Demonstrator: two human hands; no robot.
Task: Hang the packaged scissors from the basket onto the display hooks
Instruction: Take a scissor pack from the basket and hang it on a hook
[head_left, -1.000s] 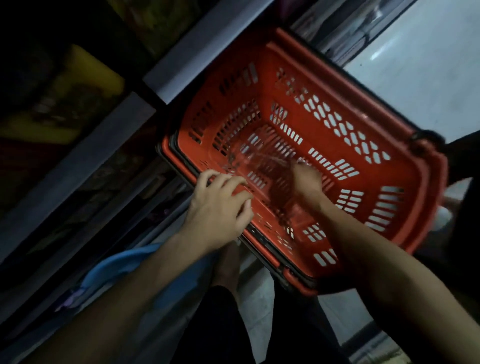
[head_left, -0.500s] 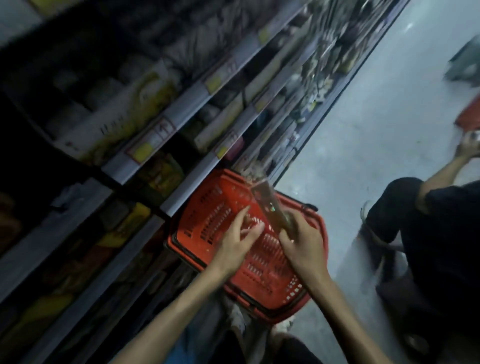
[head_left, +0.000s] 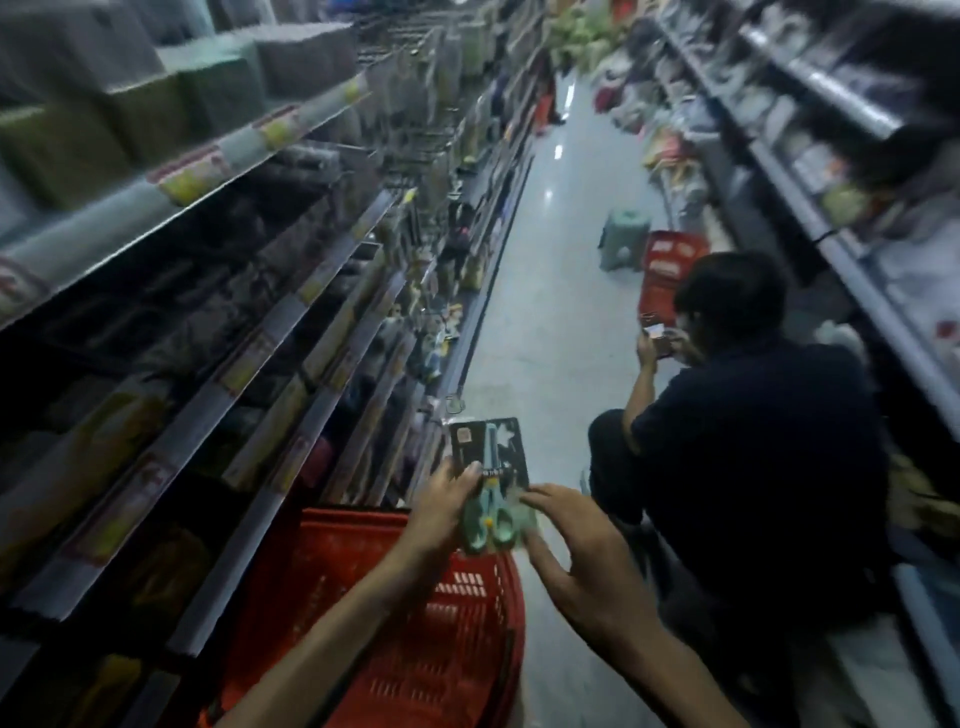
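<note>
A packaged pair of scissors (head_left: 489, 470), teal-handled on a dark card, is held upright above the red basket (head_left: 395, 623). My left hand (head_left: 441, 514) grips the pack's left edge, thumb on its front. My right hand (head_left: 576, 551) is at the pack's lower right corner with fingers spread and fairly straight, its fingertips touching the edge. The basket sits on the floor against the left shelving, and what it holds is hidden by my arms. Wire display hooks (head_left: 415, 150) show blurred, farther up the left shelving.
Stocked shelves (head_left: 218, 338) run along my left, and another shelving run (head_left: 857, 208) lines the right. A person in dark clothes (head_left: 753, 415) crouches close on my right. Beyond them stand a second red basket (head_left: 667, 260) and a green stool (head_left: 623, 241) on the aisle floor.
My view lifted from the basket to the aisle. My right hand took the pack out of the basket, and my left hand now grips it raised in front of me.
</note>
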